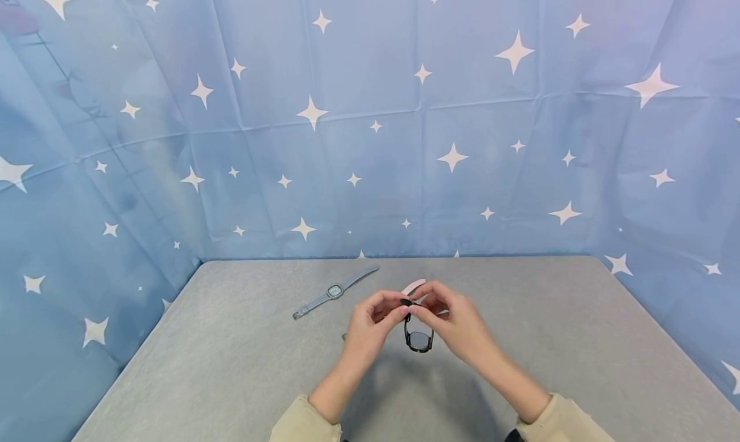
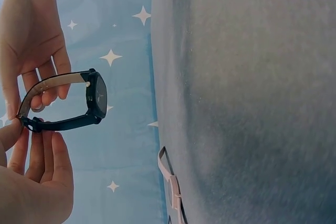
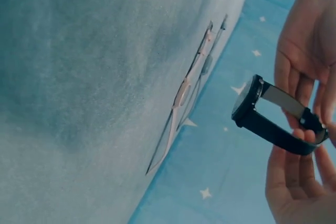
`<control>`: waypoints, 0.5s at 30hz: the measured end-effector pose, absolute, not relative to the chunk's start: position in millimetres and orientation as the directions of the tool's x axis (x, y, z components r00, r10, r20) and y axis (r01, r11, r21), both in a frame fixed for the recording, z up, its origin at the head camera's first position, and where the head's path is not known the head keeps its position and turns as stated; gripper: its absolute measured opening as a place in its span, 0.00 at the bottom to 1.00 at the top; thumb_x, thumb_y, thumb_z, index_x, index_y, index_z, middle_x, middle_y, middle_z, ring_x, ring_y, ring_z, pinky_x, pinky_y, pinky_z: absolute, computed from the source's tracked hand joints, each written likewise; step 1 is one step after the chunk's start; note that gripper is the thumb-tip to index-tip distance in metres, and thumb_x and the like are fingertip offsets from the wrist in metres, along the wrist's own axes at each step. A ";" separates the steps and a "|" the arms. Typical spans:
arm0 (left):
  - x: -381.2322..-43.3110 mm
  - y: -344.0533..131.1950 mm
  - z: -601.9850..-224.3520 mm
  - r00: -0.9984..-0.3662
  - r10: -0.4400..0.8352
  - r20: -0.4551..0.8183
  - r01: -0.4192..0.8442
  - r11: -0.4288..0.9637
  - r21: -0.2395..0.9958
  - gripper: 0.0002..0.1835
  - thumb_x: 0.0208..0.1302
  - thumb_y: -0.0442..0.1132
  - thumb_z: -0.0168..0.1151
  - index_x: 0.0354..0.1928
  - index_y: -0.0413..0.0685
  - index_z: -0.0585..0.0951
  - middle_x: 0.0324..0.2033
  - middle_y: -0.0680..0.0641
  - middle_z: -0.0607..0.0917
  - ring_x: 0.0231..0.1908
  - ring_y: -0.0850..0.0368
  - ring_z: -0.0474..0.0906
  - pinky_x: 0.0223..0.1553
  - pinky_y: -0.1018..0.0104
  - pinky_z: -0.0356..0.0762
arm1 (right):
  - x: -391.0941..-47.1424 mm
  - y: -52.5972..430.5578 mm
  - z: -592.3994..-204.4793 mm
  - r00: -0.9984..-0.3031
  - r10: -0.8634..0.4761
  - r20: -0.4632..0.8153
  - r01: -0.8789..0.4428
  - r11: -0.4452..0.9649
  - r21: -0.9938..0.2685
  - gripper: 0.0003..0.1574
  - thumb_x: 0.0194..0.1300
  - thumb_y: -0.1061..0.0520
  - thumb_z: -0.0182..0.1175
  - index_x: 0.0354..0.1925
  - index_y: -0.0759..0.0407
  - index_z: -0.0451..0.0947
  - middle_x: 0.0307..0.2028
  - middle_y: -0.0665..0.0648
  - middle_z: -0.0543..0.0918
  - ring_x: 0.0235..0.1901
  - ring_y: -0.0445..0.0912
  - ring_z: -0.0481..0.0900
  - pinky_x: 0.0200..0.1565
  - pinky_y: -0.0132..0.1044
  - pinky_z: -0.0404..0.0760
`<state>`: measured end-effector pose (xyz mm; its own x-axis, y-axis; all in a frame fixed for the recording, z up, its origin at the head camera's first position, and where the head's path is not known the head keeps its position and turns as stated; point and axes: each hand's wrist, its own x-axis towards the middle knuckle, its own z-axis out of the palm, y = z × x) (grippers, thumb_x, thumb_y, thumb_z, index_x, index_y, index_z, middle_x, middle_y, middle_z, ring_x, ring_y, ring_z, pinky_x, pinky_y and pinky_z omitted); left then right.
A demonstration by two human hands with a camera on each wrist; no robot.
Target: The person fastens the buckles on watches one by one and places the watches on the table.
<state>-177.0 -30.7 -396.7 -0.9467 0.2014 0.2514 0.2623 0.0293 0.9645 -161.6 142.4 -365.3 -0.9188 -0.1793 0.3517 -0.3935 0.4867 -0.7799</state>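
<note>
A black watch (image 1: pixel 419 342) hangs dial down between my two hands, its strap forming a loop. My left hand (image 1: pixel 369 329) pinches the strap near the buckle, and my right hand (image 1: pixel 457 320) pinches it from the other side. The left wrist view shows the loop's brown lining (image 2: pixel 60 81) and the buckle (image 2: pixel 32 124) at the fingertips. Seen from the right wrist, the dark strap (image 3: pixel 278 135) meets the fingers of both hands. How far the strap end sits in the buckle cannot be made out.
A pale blue watch (image 1: pixel 335 292) lies stretched out on the grey table (image 1: pixel 231 365), left of my hands. Behind them lies a pink watch (image 3: pixel 181 95), mostly hidden in the head view. A blue star-patterned curtain (image 1: pixel 376 172) hangs beyond the table's far edge.
</note>
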 end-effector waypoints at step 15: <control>-175.4 -27.5 -395.6 -0.950 0.207 0.235 0.222 -0.082 0.972 0.12 0.68 0.34 0.63 0.50 0.35 0.80 0.47 0.33 0.85 0.42 0.68 0.83 0.49 0.70 0.83 | -160.8 151.7 -366.7 -0.936 -0.177 0.305 -0.352 0.440 -0.826 0.08 0.62 0.63 0.68 0.40 0.62 0.79 0.33 0.55 0.86 0.33 0.35 0.84 0.40 0.29 0.84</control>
<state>-175.4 -27.5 -395.6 -0.9497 0.2072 0.2349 0.2224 -0.0820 0.9715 -160.8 151.7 -366.7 -0.9358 -0.1772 0.3046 -0.3522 0.4405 -0.8258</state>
